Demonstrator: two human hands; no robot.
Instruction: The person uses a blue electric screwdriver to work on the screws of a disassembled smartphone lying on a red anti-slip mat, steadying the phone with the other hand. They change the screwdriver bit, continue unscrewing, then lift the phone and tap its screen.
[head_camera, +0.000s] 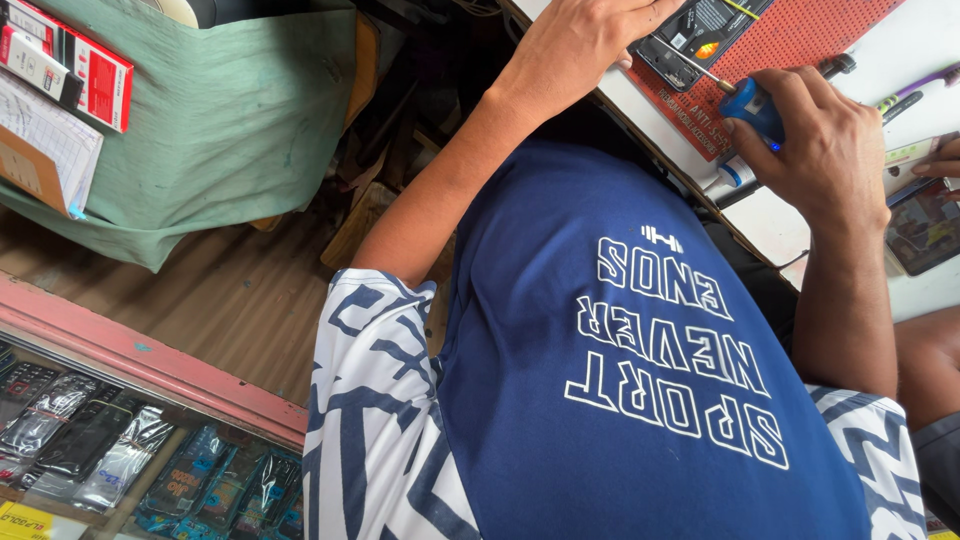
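Ideally the right hand (825, 150), closed around the blue screwdriver (752, 103), keeps its tip upright in the screw — while the left hand (575, 45) presses the opened phone (695, 35) flat on the red mat (800, 45).

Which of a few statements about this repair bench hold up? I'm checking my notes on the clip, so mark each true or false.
1. The right hand grips a blue-handled screwdriver. True.
2. The screwdriver's tip points at an opened phone on a red mat. True.
3. The left hand hangs free, away from the bench. False: it rests at the opened phone.
4. The red mat lies on the green cloth. False: it lies on the white bench top; the cloth is off to the side.
5. Wrapped phones sit in a display case. True.
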